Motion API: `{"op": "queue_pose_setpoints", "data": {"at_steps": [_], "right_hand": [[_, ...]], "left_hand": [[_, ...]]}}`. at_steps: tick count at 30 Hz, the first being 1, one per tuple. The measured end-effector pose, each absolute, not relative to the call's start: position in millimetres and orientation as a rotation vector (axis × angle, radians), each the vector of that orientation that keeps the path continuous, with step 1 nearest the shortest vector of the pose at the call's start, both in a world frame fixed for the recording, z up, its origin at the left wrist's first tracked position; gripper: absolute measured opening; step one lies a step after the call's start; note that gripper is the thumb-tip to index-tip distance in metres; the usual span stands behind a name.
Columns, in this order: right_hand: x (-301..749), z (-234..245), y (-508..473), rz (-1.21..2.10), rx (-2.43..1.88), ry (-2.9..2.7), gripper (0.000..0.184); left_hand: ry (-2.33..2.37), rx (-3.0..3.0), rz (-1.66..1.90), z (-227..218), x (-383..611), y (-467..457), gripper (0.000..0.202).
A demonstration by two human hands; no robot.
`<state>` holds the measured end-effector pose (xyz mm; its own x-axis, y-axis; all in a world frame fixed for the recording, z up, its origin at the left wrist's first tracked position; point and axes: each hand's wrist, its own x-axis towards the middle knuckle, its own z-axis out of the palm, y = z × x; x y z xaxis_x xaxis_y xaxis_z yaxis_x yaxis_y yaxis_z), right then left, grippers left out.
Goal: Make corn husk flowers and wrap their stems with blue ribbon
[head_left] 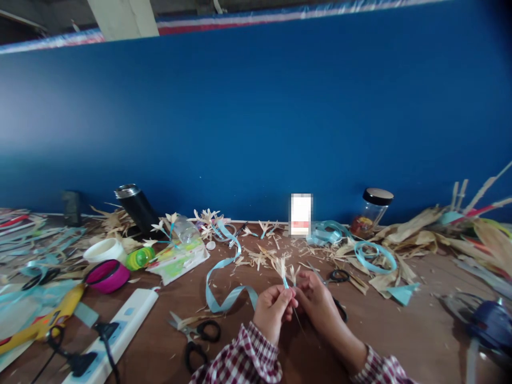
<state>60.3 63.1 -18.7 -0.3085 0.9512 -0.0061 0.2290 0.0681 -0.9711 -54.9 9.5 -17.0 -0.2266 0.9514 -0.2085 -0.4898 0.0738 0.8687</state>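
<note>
Both of my hands meet low in the middle of the head view, above a brown table (400,325). My left hand (273,309) is closed in a pinch on a small straw flower (285,269) bound with light blue ribbon. My right hand (316,298) is closed on the same flower's thin stem from the right. A long light blue ribbon (226,285) curls on the table left of my hands. Black-handled scissors (198,338) lie near my left sleeve. A second pair of scissors (338,277) lies just beyond my right hand.
A white power strip (124,320) and a yellow glue gun (44,322) lie at the left, near a pink bowl (107,274). A black flask (138,208), a glass jar (370,213) and dried husks (420,229) line the blue wall. A blue tool (490,322) sits at the right.
</note>
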Motion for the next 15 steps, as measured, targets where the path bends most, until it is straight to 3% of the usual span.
{"op": "queue_pose_setpoints", "data": {"at_steps": [15], "right_hand": [[59,-14,50,1.207,-1.138,-1.771,0.032]], "left_hand": [[1.286,0.568,1.626,-17,-65,16,0.042]]}}
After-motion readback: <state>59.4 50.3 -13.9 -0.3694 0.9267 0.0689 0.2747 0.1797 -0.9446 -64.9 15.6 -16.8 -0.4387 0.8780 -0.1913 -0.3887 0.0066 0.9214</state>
